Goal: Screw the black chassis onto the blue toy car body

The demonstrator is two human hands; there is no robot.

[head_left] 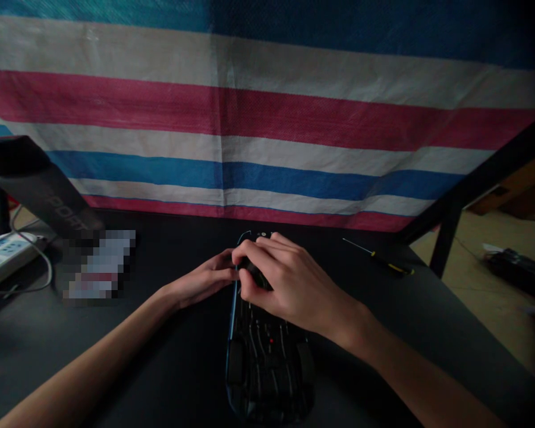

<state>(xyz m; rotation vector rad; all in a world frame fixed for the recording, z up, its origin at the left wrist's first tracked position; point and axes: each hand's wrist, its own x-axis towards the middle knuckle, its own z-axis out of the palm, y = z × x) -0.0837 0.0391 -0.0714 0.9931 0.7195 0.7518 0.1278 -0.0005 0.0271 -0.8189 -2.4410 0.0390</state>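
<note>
A toy car (270, 368) lies upside down on the black table (160, 368), its dark underside facing up and a blue edge of its body showing on the left. My left hand (205, 279) grips the car's left side near the far end, thumb and fingers closed against the edge. Over the same end, my right hand (289, 282) is bent down with thumb and forefinger pinched together. Something dark shows between those fingers, but its kind is hidden. The right hand covers much of the car's far half.
A screwdriver (390, 263) with a black and yellow handle lies to the right. At left are a grey bottle (49, 190), a white power strip (9, 255) with a cable, and a blurred-out flat item (104, 261). A striped sheet (294, 119) hangs behind the table.
</note>
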